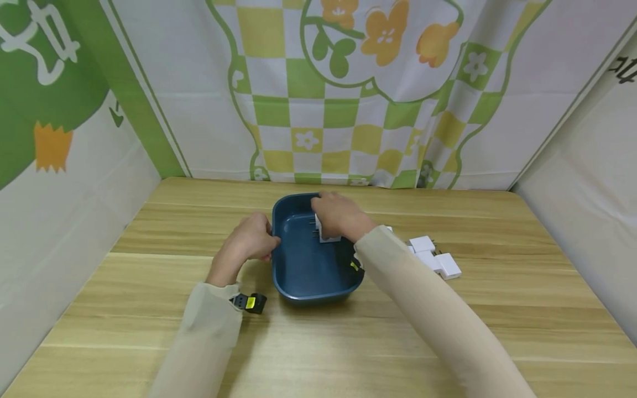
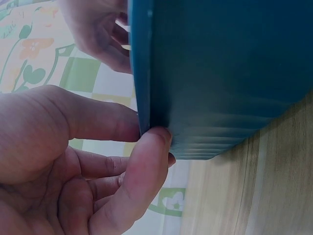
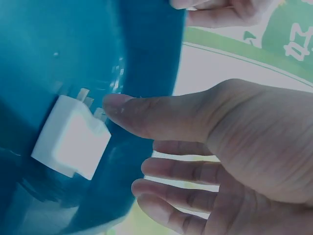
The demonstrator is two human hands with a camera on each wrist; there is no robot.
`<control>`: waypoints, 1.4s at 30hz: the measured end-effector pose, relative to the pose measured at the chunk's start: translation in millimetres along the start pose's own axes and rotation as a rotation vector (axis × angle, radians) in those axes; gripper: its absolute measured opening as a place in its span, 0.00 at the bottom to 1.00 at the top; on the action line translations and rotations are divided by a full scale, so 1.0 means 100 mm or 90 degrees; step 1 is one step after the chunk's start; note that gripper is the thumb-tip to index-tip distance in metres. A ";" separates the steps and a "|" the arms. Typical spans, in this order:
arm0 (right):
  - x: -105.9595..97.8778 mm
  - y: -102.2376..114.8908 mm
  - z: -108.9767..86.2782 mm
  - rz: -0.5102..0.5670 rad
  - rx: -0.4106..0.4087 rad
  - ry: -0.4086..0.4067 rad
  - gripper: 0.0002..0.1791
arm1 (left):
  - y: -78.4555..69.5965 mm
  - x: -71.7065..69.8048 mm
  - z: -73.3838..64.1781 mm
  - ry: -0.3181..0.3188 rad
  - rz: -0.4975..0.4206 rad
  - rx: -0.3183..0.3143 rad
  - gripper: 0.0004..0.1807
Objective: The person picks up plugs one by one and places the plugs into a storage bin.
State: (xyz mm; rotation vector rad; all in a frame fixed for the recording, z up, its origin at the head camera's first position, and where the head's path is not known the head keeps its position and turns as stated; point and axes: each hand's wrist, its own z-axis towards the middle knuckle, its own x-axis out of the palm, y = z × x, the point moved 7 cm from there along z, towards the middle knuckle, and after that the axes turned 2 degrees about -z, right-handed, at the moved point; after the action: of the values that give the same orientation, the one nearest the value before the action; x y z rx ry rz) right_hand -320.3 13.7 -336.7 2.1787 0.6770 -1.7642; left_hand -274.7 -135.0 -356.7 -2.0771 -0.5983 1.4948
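Observation:
A dark blue plastic basin (image 1: pixel 311 260) stands on the wooden table. My left hand (image 1: pixel 251 236) pinches its left rim between thumb and index finger; the left wrist view shows the thumb and index finger meeting at the edge. Above the basin's far right part is my right hand (image 1: pixel 339 214). In the right wrist view, the right hand's thumb (image 3: pixel 151 116) extends over the inside, close to the prongs of white plug chargers (image 3: pixel 73 139) standing together in the basin. Its other fingers are extended near the rim, with nothing gripped. The hand partly hides these chargers in the head view.
Several more white plug chargers (image 1: pixel 430 258) lie in a loose group on the table (image 1: pixel 497 309) right of the basin, partly behind the right sleeve (image 1: pixel 423 298). A printed curtain (image 1: pixel 338 121) hangs along the table's back edge, with fabric walls at both sides.

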 end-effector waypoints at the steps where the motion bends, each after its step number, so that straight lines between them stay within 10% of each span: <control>1: -0.02 0.00 -0.02 0.001 -0.002 -0.003 0.31 | 0.00 0.00 0.00 0.000 0.000 0.000 0.13; 42: -0.07 -0.42 -0.86 0.096 0.011 -0.133 0.35 | 0.00 0.01 0.01 -0.008 -0.007 0.012 0.12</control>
State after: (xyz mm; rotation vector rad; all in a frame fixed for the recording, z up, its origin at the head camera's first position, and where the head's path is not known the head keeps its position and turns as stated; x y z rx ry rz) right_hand -269.7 89.6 -306.4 1.9618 0.4372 -1.8879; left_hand -275.9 -134.1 -357.4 -2.0485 -0.5979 1.5031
